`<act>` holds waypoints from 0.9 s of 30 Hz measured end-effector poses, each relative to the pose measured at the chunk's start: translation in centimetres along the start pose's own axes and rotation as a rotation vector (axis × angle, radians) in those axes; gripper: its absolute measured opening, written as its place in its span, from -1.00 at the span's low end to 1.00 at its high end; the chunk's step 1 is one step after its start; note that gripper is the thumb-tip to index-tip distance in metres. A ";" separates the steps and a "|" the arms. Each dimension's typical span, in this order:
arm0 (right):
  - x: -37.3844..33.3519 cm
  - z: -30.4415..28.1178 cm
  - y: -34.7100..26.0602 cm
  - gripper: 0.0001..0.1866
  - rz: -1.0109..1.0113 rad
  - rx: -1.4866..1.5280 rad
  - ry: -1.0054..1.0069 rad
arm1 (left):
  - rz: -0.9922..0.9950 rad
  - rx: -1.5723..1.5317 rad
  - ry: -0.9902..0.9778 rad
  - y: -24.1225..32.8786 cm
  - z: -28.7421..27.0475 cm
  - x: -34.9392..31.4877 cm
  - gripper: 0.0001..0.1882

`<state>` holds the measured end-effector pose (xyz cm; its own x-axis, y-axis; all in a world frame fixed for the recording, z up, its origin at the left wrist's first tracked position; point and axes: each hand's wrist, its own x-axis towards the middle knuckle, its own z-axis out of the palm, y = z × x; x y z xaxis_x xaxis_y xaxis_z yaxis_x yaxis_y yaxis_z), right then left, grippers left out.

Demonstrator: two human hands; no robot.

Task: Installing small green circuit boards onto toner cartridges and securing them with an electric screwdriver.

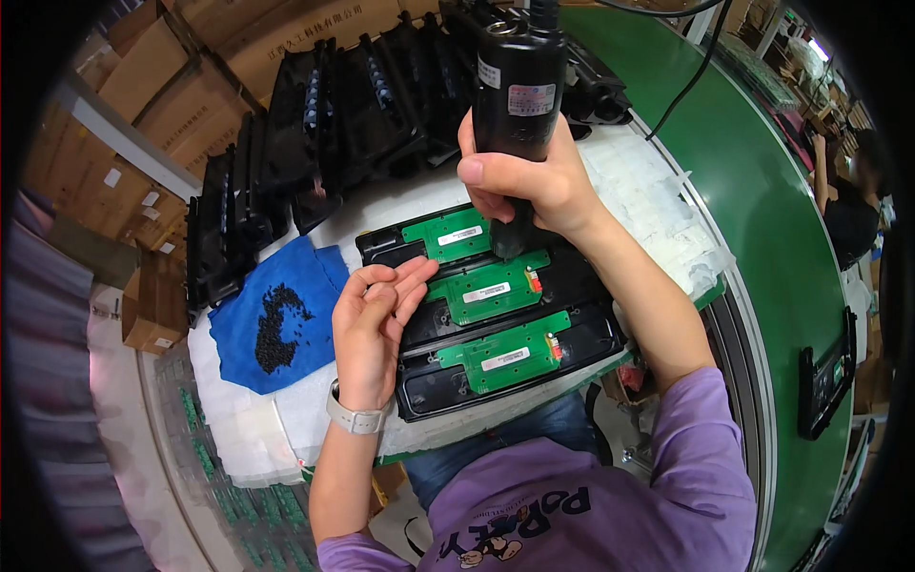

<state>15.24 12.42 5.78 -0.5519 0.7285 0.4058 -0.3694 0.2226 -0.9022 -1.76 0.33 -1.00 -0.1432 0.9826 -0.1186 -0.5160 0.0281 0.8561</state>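
My right hand is wrapped round a black electric screwdriver, held upright with its lower end at the middle of three green circuit boards. The boards lie in black plastic housings, one behind another. Each carries a white label. My left hand hovers at the left edge of the housings, palm partly up. Its thumb and forefinger are curled together while other fingers reach toward the boards; anything between them is too small to make out. Left of it, a blue cloth bears a heap of small black screws.
Black plastic housings stand in a row along the table's back and left. Cardboard boxes are stacked beyond. To the right runs a green conveyor belt with a black housing on it. Another person is at far right.
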 end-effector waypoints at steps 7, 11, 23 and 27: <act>-0.6 0.1 -0.2 -0.81 0.003 -0.102 -0.061 | -0.002 -0.057 -0.024 0.0 -0.3 0.1 -0.82; -0.9 1.1 -0.3 -0.80 -0.054 -0.047 -0.063 | -0.004 -0.068 -0.007 -0.1 -0.6 0.1 -0.83; -1.3 3.9 3.9 -0.71 -0.061 0.253 -0.077 | 0.031 -0.035 0.000 -0.2 -0.8 -0.1 -0.78; -1.3 4.1 4.4 -0.73 -0.024 0.347 -0.031 | 0.057 -0.005 0.033 0.0 -0.4 -0.3 -0.77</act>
<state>11.28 9.77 1.84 -0.5609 0.7043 0.4352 -0.6117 0.0016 -0.7911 -2.00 -0.02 -1.19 -0.2002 0.9759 -0.0865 -0.5107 -0.0287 0.8593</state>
